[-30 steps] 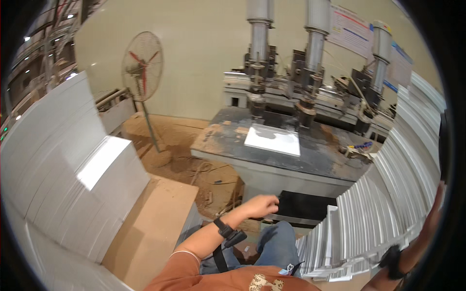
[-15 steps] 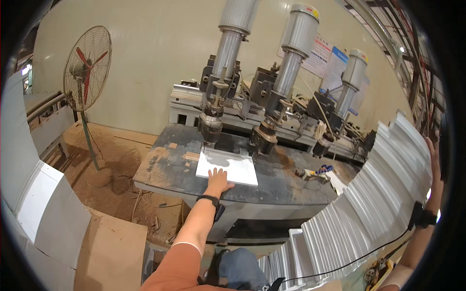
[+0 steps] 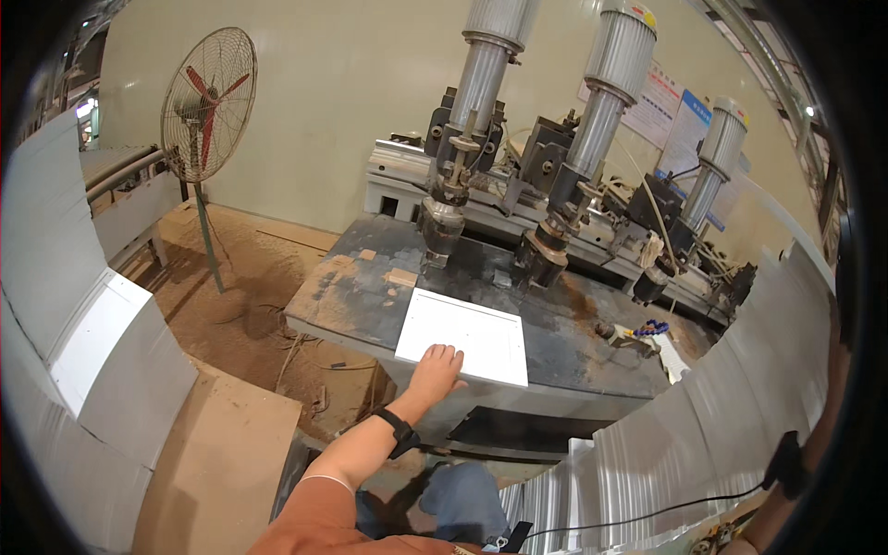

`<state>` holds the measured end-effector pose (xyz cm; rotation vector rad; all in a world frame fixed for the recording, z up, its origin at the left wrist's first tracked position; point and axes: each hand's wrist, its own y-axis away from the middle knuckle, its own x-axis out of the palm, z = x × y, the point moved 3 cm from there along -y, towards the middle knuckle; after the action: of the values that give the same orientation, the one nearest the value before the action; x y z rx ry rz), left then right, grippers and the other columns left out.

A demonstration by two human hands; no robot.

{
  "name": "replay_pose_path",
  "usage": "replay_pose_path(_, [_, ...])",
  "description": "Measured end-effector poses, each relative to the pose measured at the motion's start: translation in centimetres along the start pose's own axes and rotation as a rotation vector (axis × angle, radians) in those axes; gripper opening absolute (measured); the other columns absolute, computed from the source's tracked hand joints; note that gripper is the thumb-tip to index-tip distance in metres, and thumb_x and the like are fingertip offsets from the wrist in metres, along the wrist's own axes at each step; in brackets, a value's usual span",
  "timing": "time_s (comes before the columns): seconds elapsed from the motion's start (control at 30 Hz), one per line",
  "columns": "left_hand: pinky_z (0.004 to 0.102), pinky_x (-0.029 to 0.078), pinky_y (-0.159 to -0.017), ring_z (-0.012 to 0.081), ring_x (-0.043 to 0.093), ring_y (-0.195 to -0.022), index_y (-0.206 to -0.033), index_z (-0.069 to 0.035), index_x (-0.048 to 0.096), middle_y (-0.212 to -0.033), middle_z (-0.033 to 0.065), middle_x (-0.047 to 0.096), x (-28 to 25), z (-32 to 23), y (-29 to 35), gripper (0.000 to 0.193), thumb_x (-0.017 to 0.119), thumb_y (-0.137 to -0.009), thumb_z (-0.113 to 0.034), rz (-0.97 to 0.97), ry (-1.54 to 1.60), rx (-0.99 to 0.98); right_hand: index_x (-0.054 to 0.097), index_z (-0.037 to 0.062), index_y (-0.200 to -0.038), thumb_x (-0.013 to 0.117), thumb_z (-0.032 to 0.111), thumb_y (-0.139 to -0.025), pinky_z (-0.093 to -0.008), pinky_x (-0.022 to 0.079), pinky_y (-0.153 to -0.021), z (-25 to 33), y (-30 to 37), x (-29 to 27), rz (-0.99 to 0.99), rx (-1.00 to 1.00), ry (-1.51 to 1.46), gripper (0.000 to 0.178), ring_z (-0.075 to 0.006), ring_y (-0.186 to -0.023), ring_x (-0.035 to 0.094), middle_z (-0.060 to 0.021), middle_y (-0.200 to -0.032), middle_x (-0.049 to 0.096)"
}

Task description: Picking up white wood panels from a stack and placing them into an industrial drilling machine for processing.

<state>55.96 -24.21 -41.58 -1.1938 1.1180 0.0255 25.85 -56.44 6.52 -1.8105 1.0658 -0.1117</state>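
A flat white panel point(image 3: 472, 328) with a raised border lies at the front edge of the dark machine table, tilted slightly in view. My left hand point(image 3: 437, 375) is closed on its near edge, fingers together on top; the thumb's grip underneath is hidden. Behind the panel, the first drill head point(image 3: 442, 227) and second drill head point(image 3: 544, 254) stand above the table, apart from it. My right hand point(image 3: 838, 338) is at the far right rim, beside a tall stack of white panels point(image 3: 703, 416); dark shading hides its fingers.
The dark machine table point(image 3: 370, 305) carries sawdust and small wood scraps point(image 3: 401, 277). A third drill head point(image 3: 653, 282) and a blue coiled hose point(image 3: 650, 328) are to the right. A standing fan point(image 3: 209, 102) and more white panels point(image 3: 102, 324) are on the left.
The white panel has slid toward me, away from the drill heads, with my left hand at its near edge. My right hand has shifted farther into the right rim. The view has turned.
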Motion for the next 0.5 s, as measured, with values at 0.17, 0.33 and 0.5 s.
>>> replay_pose_path(0.17, [0.0325, 0.044, -0.074, 0.0220, 0.052, -0.085, -0.103, -0.009, 0.059, -0.084, 0.0049, 0.050, -4.4, -2.6, 3.6, 0.031, 0.058, -0.073, -0.015, 0.097, -0.034, 0.043, 0.062, 0.0032, -0.095, 0.050, -0.012, -0.068, -0.0395, 0.047, -0.074, 18.0, 1.2, 2.3, -0.246, -0.282, -0.615, 0.033, -0.0302, -0.088, 0.057, -0.0134, -0.088, 0.058])
replay_pose_path(0.33, [0.0310, 0.046, -0.068, 0.0203, 0.054, -0.081, -0.106, -0.012, 0.062, -0.087, 0.0022, 0.054, -13.7, -5.9, 10.0, 0.035, 0.056, -0.072, -0.012, 0.053, -0.051, 0.058, 0.062, 0.0083, -0.089, 0.055, 0.002, -0.073, -0.0370, 0.049, -0.068, 35.0, 6.4, 12.0, -0.099, -0.470, -1.018, 0.019, -0.0271, -0.083, 0.055, -0.0075, -0.082, 0.057])
replay_pose_path(0.5, [0.0313, 0.047, -0.070, 0.0183, 0.059, -0.083, -0.105, -0.011, 0.065, -0.098, 0.0000, 0.064, -23.0, -8.4, 16.1, 0.036, 0.057, -0.070, -0.010, 0.146, -0.120, -0.252, 0.060, 0.0060, -0.099, 0.062, 0.010, -0.072, -0.0383, 0.047, -0.077, 45.8, 12.2, 23.4, -0.016, -0.395, -1.112, 0.028, -0.0276, -0.091, 0.055, -0.0116, -0.095, 0.060])
